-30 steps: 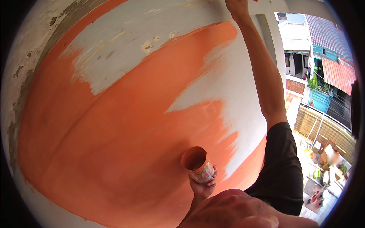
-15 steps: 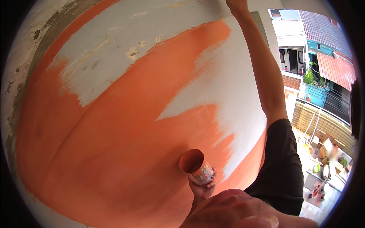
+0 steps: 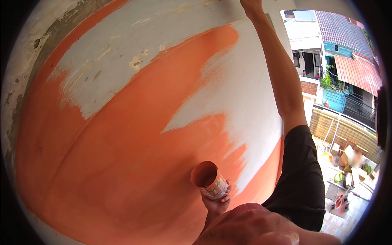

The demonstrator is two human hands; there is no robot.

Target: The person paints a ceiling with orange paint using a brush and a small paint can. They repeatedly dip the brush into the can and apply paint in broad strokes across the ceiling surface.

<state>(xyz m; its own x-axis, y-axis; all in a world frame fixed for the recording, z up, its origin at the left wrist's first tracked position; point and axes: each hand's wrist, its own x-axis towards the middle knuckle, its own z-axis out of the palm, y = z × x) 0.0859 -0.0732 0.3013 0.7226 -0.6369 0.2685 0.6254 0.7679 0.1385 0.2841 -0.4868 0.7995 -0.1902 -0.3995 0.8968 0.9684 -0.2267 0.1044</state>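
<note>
My left hand (image 3: 216, 204) is closed around a paint-smeared cup (image 3: 215, 190) with a pale, patterned outside. Its open top tilts toward me, and orange-brown paint coats the inside. Behind it is a wall (image 3: 134, 163), partly covered in orange paint with ragged brush edges; bare grey-white patches run across the upper part and down the right. My right arm, in a black sleeve (image 3: 302, 175), stretches up along the wall's right side. At the top edge of the picture, my right hand (image 3: 252, 5) is cut off, so its fingers and anything in them are hidden.
At the far left, a rough, flaking wall border (image 3: 36, 41) meets the painted area. To the right lies a drop to a lower yard with a yellowish corrugated fence (image 3: 341, 130), assorted clutter (image 3: 347, 167) and paint containers (image 3: 338, 202). Houses with a red metal awning (image 3: 357, 73) stand beyond.
The view has shifted slightly, so the wall and yard sit a little farther left. My right arm has moved slightly left in the picture; my left hand still grips the cup.
</note>
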